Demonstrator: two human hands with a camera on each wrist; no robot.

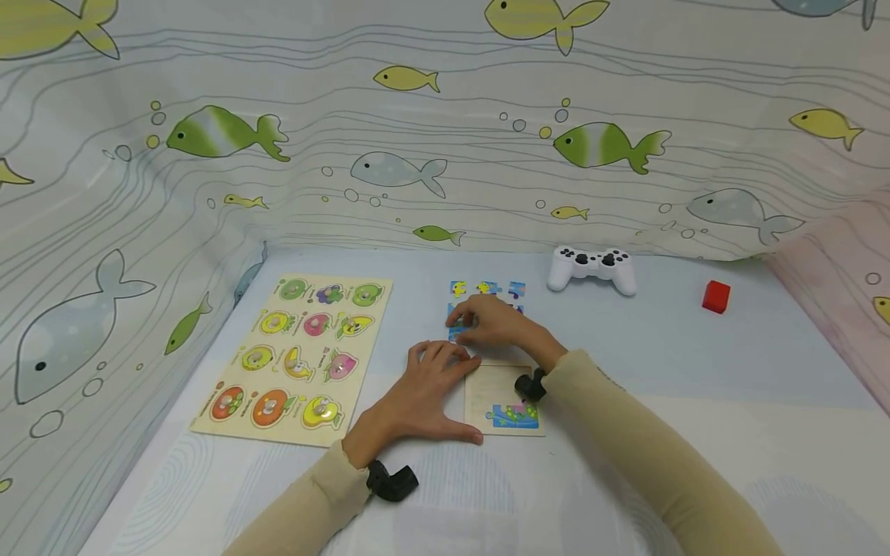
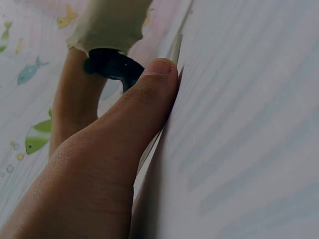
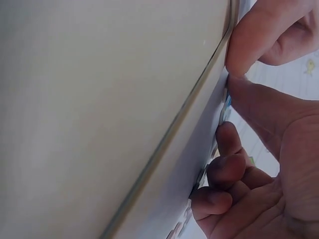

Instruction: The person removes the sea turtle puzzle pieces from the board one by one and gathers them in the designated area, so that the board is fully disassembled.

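A square wooden board (image 1: 481, 398) lies before the person, with joined puzzle pieces (image 1: 516, 417) in its lower right part. Spread along its left side, the left hand (image 1: 427, 394) touches it with the index fingertip near the top corner and the thumb near the bottom one; the thumb (image 2: 149, 89) rests at the edge in the left wrist view. Beyond the board the right hand (image 1: 497, 320) bends over loose pieces (image 1: 487, 287), its thumb and index finger around a blue piece (image 1: 455, 333). In the right wrist view curled fingers (image 3: 227, 172) touch pieces, partly hidden.
At the left lies a large wooden fruit puzzle (image 1: 306, 347). A white game controller (image 1: 591, 270) is at the back, right of the loose pieces, and a red block (image 1: 716, 296) stands farther right. Fish-patterned cloth (image 1: 487, 193) rises behind the table.
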